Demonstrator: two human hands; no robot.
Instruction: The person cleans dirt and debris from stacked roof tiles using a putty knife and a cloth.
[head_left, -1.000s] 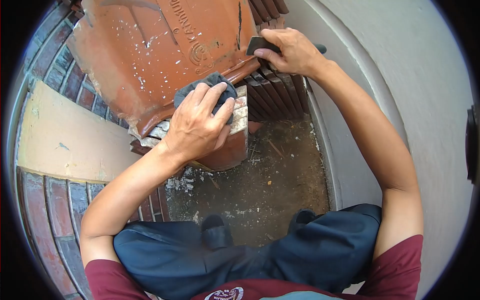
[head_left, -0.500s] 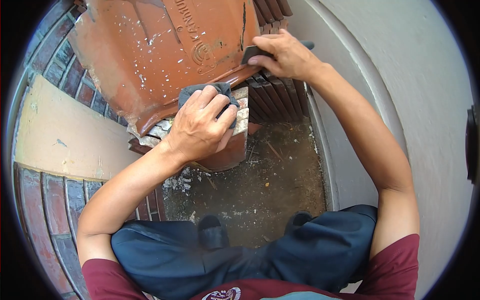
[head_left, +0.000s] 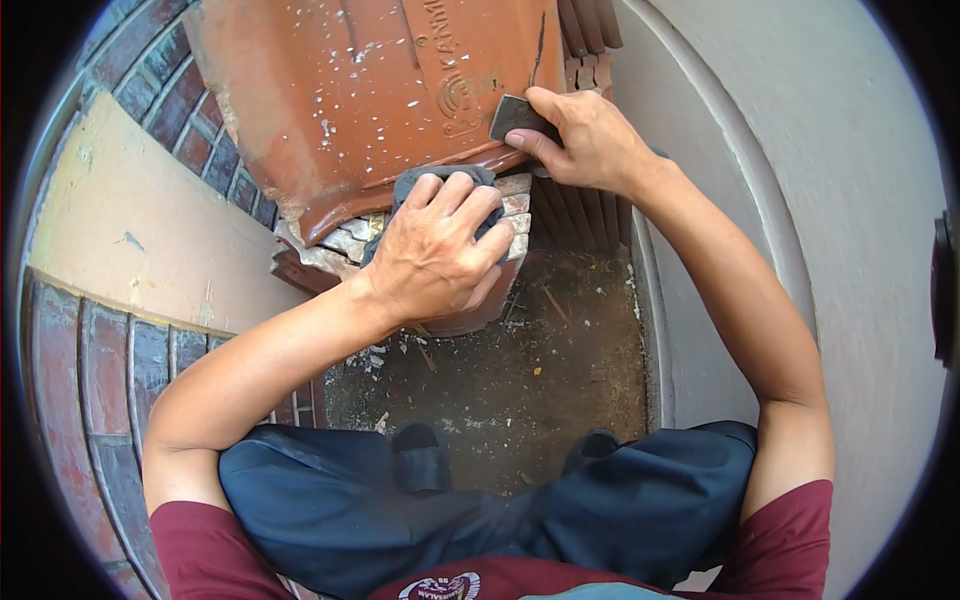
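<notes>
An orange roof tile (head_left: 360,100) with raised lettering and white specks leans at the top of the view. My left hand (head_left: 440,245) is closed on a dark grey cloth (head_left: 418,186), pressed near the tile's lower lip. In my right hand (head_left: 595,140) is a scraper (head_left: 515,117), its dark flat blade lying against the tile by the right end of that lip. Most of the scraper's handle is hidden by the palm. A dark crack line runs down the tile above the blade.
Stacked tiles (head_left: 575,215) stand behind on the right, beside a pale curved wall (head_left: 730,200). Broken tile edges (head_left: 345,245) lie beneath the lip. A brick wall (head_left: 110,400) with a cream panel (head_left: 140,235) is on the left. Debris dots the dark floor (head_left: 540,370).
The view has shifted, so the tile appears further right and higher. My right hand has brought the scraper blade leftward along the tile, closer to the embossed logo. My left hand still grips the cloth.
</notes>
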